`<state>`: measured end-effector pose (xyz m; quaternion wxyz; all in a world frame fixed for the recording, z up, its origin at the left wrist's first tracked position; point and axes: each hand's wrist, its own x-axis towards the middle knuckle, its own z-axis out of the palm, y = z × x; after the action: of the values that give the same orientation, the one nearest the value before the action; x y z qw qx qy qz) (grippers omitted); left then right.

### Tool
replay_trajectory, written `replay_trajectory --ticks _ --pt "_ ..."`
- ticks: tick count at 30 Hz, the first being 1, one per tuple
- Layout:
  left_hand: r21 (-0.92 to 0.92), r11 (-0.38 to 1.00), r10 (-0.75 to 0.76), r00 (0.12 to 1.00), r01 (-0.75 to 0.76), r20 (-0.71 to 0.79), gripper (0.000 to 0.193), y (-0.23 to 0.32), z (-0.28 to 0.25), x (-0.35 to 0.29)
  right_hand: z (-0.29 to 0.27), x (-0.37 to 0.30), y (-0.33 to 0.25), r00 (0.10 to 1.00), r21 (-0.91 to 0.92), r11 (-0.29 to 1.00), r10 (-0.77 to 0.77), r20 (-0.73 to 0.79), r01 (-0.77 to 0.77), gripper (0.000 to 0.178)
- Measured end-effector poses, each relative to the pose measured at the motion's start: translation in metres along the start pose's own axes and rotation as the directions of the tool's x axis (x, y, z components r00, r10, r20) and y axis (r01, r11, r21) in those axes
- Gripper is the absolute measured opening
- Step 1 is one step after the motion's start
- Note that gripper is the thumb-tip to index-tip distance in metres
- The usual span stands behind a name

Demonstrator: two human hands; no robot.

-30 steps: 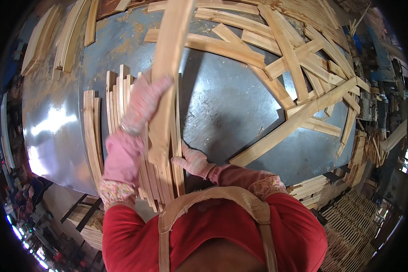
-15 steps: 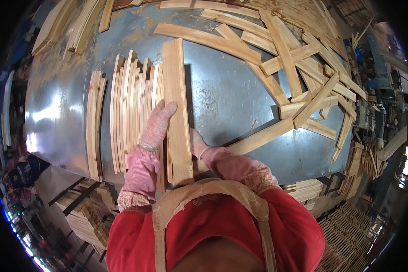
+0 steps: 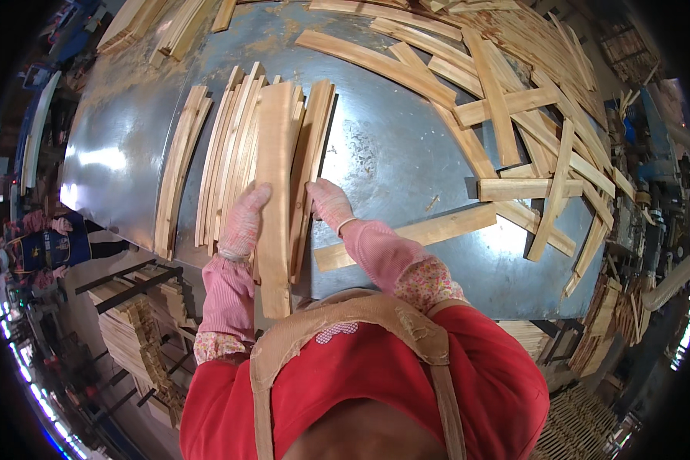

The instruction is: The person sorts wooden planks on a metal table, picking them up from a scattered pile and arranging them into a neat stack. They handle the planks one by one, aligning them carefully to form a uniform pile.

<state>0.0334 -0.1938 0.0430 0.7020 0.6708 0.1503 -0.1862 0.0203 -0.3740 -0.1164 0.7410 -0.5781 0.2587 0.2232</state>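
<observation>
My left hand [image 3: 245, 221], in a pale pink work glove, grips the left edge of a wide wooden slat [image 3: 274, 176] tilted with its broad face up. My right hand [image 3: 330, 205], gloved alike, pinches the right edge of another wooden slat [image 3: 314, 126] that leans beside it. Left of the wide slat stands a row of slats [image 3: 228, 153] on their edges, side by side. The palm side of both hands is hidden.
Farther left on the metal table [image 3: 123, 126] lies a pair of slats [image 3: 181, 172]. A crisscross heap of slats [image 3: 506, 107] covers the far right. One loose slat [image 3: 414, 236] lies near my right forearm. Another person [image 3: 50, 241] stands at the far left.
My right hand has come out from behind the wide slat and now holds a second slat's right edge. The wide slat has shifted left against the row. The whole view has moved slightly.
</observation>
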Motion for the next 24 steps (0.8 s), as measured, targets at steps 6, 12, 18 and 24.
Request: replay_trajectory --ticks 6,12,18,24 --pt "0.065 0.979 -0.205 0.951 0.196 0.233 0.063 -0.029 0.045 -0.001 -0.011 0.040 0.044 0.966 0.656 0.754 -0.144 0.213 -0.032 0.035" --pt "0.099 0.984 -0.163 0.977 0.150 0.140 0.068 -0.068 0.034 -0.018 -0.006 0.037 0.040 0.923 0.066 0.962 -0.274 0.269 0.267 0.037" --pt "0.031 0.994 -0.102 0.995 0.102 -0.013 0.077 -0.088 -0.018 -0.039 -0.002 0.000 -0.013 0.939 -0.655 0.672 -0.231 0.255 0.344 0.042" --pt "0.831 0.555 0.071 0.995 0.021 -0.072 0.058 -0.038 0.045 -0.018 -0.076 0.016 0.002 0.937 -0.460 0.839 -0.348 -0.043 0.290 0.030"
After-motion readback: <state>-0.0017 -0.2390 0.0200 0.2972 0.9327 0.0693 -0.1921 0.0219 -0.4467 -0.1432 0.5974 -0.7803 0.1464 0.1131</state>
